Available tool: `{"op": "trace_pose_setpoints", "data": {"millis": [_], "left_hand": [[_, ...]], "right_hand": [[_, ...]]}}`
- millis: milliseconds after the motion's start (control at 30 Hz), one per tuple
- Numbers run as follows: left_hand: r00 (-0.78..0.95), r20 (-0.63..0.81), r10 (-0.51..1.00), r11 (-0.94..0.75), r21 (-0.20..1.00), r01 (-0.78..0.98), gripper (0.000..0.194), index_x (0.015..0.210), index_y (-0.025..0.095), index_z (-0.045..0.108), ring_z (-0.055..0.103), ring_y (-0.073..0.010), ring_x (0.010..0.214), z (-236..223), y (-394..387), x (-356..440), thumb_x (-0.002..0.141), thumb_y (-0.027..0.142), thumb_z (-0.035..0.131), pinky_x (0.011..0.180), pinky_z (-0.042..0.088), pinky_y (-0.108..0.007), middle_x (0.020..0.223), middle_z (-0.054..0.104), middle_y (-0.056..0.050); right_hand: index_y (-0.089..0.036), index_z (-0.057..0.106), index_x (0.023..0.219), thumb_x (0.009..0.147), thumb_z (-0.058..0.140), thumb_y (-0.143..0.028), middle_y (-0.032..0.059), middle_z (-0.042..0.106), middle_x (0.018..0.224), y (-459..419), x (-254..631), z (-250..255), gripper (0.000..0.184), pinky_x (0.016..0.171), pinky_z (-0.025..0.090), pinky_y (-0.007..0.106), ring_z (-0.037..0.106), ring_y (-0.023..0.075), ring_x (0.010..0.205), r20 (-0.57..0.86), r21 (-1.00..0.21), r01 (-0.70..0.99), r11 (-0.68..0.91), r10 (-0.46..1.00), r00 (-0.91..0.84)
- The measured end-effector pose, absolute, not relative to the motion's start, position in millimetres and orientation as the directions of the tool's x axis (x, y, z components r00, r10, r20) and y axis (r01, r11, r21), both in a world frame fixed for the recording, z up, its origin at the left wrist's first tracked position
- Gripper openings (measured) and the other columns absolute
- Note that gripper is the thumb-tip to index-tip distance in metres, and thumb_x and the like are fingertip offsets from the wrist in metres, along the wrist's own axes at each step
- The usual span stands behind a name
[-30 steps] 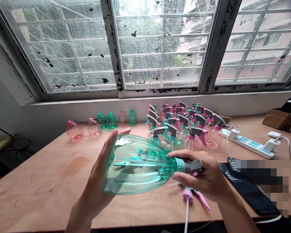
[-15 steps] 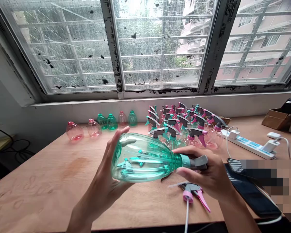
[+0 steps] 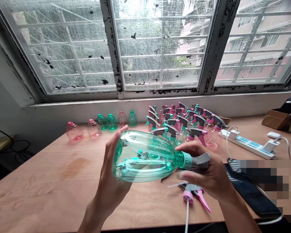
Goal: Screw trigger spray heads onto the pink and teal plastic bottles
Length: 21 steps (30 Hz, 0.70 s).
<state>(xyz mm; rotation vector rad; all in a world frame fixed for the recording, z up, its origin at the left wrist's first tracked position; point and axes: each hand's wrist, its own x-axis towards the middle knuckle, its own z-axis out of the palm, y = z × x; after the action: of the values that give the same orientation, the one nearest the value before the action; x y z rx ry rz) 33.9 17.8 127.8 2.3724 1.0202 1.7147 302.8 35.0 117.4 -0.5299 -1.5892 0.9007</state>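
A clear green spray bottle (image 3: 145, 158) is held on its side above the table, its base to the left and its neck to the right. My left hand (image 3: 111, 168) is wrapped around the base end. At the neck, my right hand (image 3: 208, 171) has thumb and fingers about the green collar (image 3: 187, 160) and the grey spray head. The collar sits on the bottle's mouth. Below my right hand, a loose pink-and-grey trigger sprayer (image 3: 189, 195) lies on the table, its pale tube hanging over the front edge.
Several capped spray bottles (image 3: 179, 123) stand close together at the back. Open pink bottles (image 3: 74, 132) and green bottles (image 3: 112, 122) stand left of them. A white power strip (image 3: 247, 143), dark phones (image 3: 254, 191) and a cardboard box (image 3: 273, 119) occupy the right. Windows rise behind the table.
Both hands and the bottle have shifted slightly to the right. The right fingers have changed position a little at the collar. Things on the table are unchanged.
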Motion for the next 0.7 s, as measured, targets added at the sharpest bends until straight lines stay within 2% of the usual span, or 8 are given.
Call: {"op": "trace_pose_setpoints", "data": {"millis": [100,200,300,367,433,567,633,700], "left_hand": [[0.154,0.839,0.521,-0.786,0.402,0.469,0.094,0.172,0.046,0.024,0.038,-0.0372,0.163,125.8,20.7,35.6,0.098,0.021,0.078,0.131,0.041,-0.062,0.174,0.041,-0.005],[0.103,0.839,0.535,-0.776,0.439,0.454,0.093,0.17,0.048,0.028,0.041,-0.0367,0.161,121.6,23.7,41.4,0.096,0.029,0.081,0.13,0.044,-0.06,0.172,0.043,-0.004],[0.018,0.822,0.569,-0.739,0.502,0.449,0.093,0.169,0.048,0.031,0.052,-0.0354,0.154,118.6,25.3,48.6,0.094,0.037,0.085,0.125,0.051,-0.056,0.166,0.053,-0.006],[0.015,0.788,0.616,-0.716,0.551,0.428,0.103,0.17,0.046,0.029,0.062,-0.0351,0.146,118.3,24.4,51.4,0.088,0.042,0.09,0.117,0.06,-0.051,0.163,0.057,-0.009],[0.051,0.748,0.662,-0.704,0.598,0.384,0.117,0.173,0.044,0.024,0.066,-0.0367,0.142,119.4,22.4,52.0,0.08,0.047,0.095,0.11,0.065,-0.048,0.167,0.054,-0.012],[0.058,0.762,0.645,-0.732,0.595,0.331,0.126,0.174,0.042,0.018,0.064,-0.0378,0.144,122.5,19.3,48.1,0.076,0.053,0.096,0.107,0.066,-0.044,0.169,0.052,-0.013],[0.074,0.786,0.614,-0.753,0.556,0.351,0.125,0.173,0.042,0.024,0.06,-0.0366,0.148,124.0,19.5,43.5,0.073,0.05,0.099,0.11,0.064,-0.042,0.168,0.052,-0.011],[0.133,0.807,0.575,-0.782,0.495,0.378,0.124,0.172,0.039,0.03,0.048,-0.0376,0.157,125.1,20.9,37.1,0.071,0.043,0.102,0.12,0.057,-0.045,0.171,0.047,-0.011]], "right_hand": [[-0.029,0.075,0.114,0.085,0.094,-0.02,-0.0011,0.079,0.09,32.8,300.9,118.1,0.036,0.058,0.063,0.019,0.075,0.0154,0.068,0.616,-0.788,-0.156,0.596,0.757,-0.217],[-0.027,0.074,0.112,0.089,0.092,-0.026,-0.0006,0.079,0.086,28.5,298.4,119.4,0.029,0.053,0.062,0.02,0.075,0.0149,0.061,0.607,-0.794,-0.164,0.585,0.773,-0.185],[-0.026,0.074,0.111,0.092,0.09,-0.034,0.0002,0.081,0.084,26.1,297.0,119.9,0.026,0.056,0.064,0.021,0.079,0.0166,0.064,0.616,-0.787,-0.141,0.601,0.777,-0.13],[-0.027,0.074,0.111,0.092,0.09,-0.033,-0.0002,0.082,0.085,26.7,297.2,119.4,0.025,0.062,0.066,0.02,0.081,0.0171,0.069,0.633,-0.773,-0.116,0.623,0.768,-0.098],[-0.028,0.075,0.111,0.091,0.092,-0.03,-0.0019,0.082,0.086,28.4,298.1,118.5,0.027,0.064,0.065,0.018,0.082,0.0156,0.071,0.649,-0.761,-0.102,0.641,0.755,-0.09],[-0.031,0.076,0.113,0.088,0.093,-0.022,-0.0045,0.082,0.084,31.0,299.0,117.2,0.032,0.062,0.062,0.014,0.081,0.0135,0.07,0.658,-0.753,-0.107,0.649,0.743,-0.127],[-0.031,0.076,0.114,0.089,0.092,-0.022,-0.0036,0.083,0.084,31.1,299.2,117.2,0.031,0.063,0.063,0.016,0.081,0.0145,0.07,0.653,-0.758,-0.133,0.639,0.743,-0.149],[-0.031,0.076,0.114,0.09,0.091,-0.023,-0.0032,0.082,0.084,31.0,300.0,117.3,0.03,0.062,0.062,0.016,0.08,0.0146,0.068,0.645,-0.764,-0.159,0.625,0.744,-0.174]]}}
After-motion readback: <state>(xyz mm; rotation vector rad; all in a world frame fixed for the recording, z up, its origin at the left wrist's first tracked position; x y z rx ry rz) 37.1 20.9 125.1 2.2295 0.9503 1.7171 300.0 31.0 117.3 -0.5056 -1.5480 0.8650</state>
